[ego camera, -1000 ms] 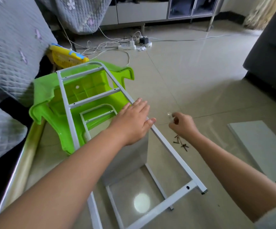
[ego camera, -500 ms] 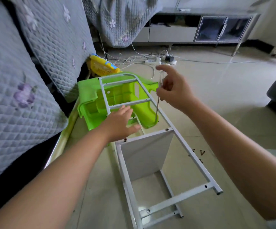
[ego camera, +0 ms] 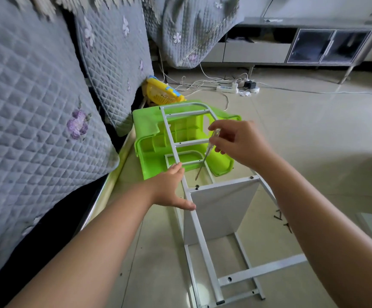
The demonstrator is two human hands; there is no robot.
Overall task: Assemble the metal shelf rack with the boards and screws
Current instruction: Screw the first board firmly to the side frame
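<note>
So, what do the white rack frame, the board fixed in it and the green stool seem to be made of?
Rack frame: probably painted metal tube; thin, straight white bars with drilled holes.
Board: looks like laminated wood panel, flat, matte pale grey; the core is not visible.
Green stool: moulded plastic, glossy, with ribs on its underside.
</note>
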